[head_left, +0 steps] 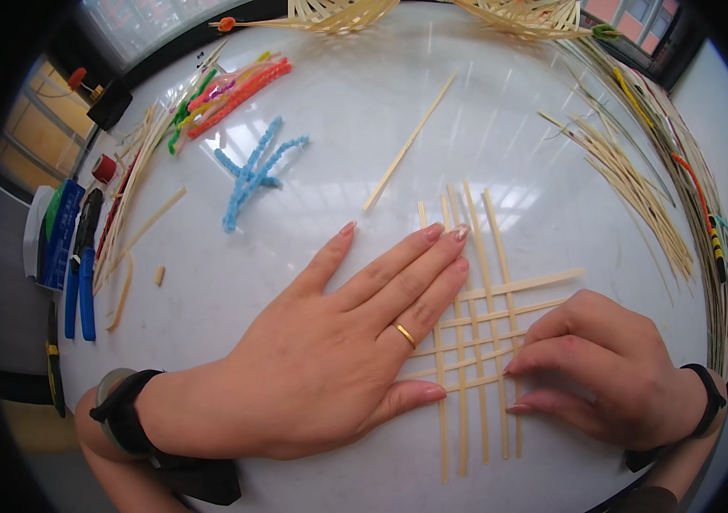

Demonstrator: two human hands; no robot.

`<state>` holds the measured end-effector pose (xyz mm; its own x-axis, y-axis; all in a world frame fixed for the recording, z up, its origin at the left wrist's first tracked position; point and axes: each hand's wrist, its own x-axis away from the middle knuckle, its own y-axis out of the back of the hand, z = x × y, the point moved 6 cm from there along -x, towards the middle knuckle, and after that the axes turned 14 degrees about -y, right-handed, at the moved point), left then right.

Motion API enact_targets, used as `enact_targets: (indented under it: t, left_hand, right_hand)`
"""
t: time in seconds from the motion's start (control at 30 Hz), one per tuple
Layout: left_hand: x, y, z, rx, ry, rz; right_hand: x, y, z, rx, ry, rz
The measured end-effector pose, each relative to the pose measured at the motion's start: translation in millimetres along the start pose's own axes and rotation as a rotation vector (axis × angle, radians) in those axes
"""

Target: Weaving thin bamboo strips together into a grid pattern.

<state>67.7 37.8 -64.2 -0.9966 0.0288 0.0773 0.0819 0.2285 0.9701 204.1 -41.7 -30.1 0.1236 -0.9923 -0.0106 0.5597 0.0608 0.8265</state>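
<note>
Flat bamboo strips cross over and under each other in an open lattice (485, 332) on the table. My left hand (338, 342) lies flat over the lattice's left side, fingers outstretched, hiding part of the weave. A gold ring is on one of its fingers. At the lattice's right edge, my right hand (603, 368) has bent fingers. Its forefinger tip meets the edge near the lowest cross strip, and the thumb tip sits just below with a gap between them. The right-hand ends of some cross strips are hidden behind this hand.
A loose strip (408, 145) lies beyond the lattice. Blue pipe cleaners (253, 175) and colourful ones (240, 94) lie at the far left. Blue-handled pliers (80, 274) are on the left. Bundled strips (638, 188) lie on the right; woven pieces (330, 15) stand at the back.
</note>
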Motion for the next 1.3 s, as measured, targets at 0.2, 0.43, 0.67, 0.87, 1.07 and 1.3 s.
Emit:
enact_targets:
  t: [0.2, 0.43, 0.67, 0.87, 1.07, 1.3]
  left_hand:
    - [0.8, -0.6, -0.1, 0.001, 0.004, 0.004]
    - [0.5, -2.3, 0.3, -0.012, 0.0, 0.012]
    - [4.7, 15.1, -5.7, -0.037, 0.078, -0.084]
    - [12.2, 38.1, -4.2, 0.022, 0.05, -0.426]
    - [13.8, 28.9, 14.1, 0.154, 0.095, -0.556]
    - [13.4, 28.8, 18.3, 0.276, 0.118, -0.579]
  right_hand:
    - [-3.7, 18.0, 1.2, 0.151, 0.022, -0.108]
    - [-6.4, 7.9, -4.8, 0.169, -0.025, -0.064]
    - [-9.1, 7.5, -9.0, 0.147, -0.003, -0.08]
    - [-9.0, 8.0, -8.1, 0.151, -0.016, -0.07]
    - [-10.1, 7.0, -11.6, 0.119, -0.051, -0.054]
    - [-14.5, 8.8, -21.0, 0.009, -0.092, -0.017]
